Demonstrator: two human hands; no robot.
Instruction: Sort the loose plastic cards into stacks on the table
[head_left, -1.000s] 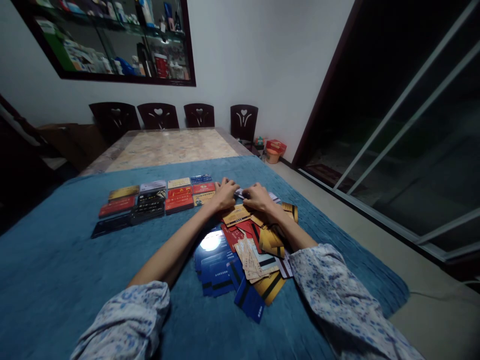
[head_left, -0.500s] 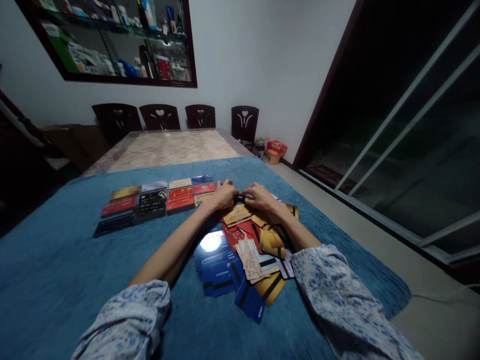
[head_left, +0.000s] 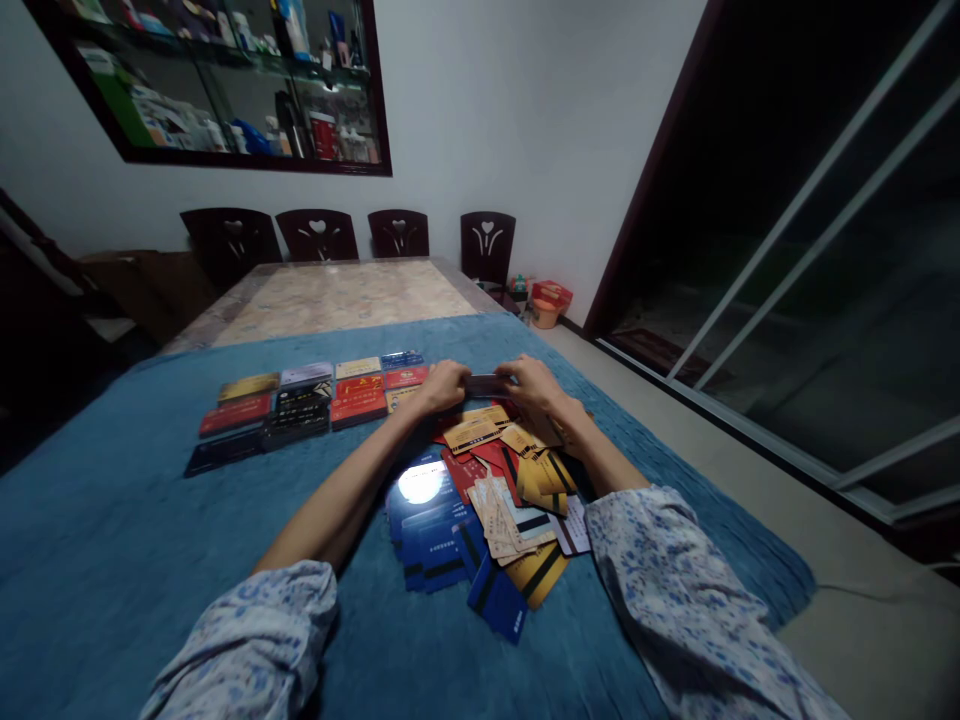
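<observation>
Between my two hands is a stack of cards [head_left: 486, 386], seen edge-on, just beyond a loose pile. My left hand [head_left: 444, 386] grips its left end with closed fingers. At the other end my right hand [head_left: 531, 384] is closed on the same stack. Below the hands spread loose cards: yellow ones [head_left: 475, 430], red ones [head_left: 461, 473], blue ones [head_left: 431, 545] and beige ones [head_left: 495, 520]. Left of my left hand stand sorted card stacks in rows, among them a red stack [head_left: 358, 402], a black stack [head_left: 300, 412] and a dark blue stack [head_left: 225, 450].
A blue cloth [head_left: 135, 540] covers the near part of the table [head_left: 352, 295]. Several dark chairs [head_left: 487, 245] stand along the far side. An orange bucket [head_left: 544, 313] is on the floor by the wall. Sliding glass doors [head_left: 810, 300] are at right.
My hands have moved slightly apart, and the stack between them now shows as a flat edge. The loose cards and sorted stacks stay where they were.
</observation>
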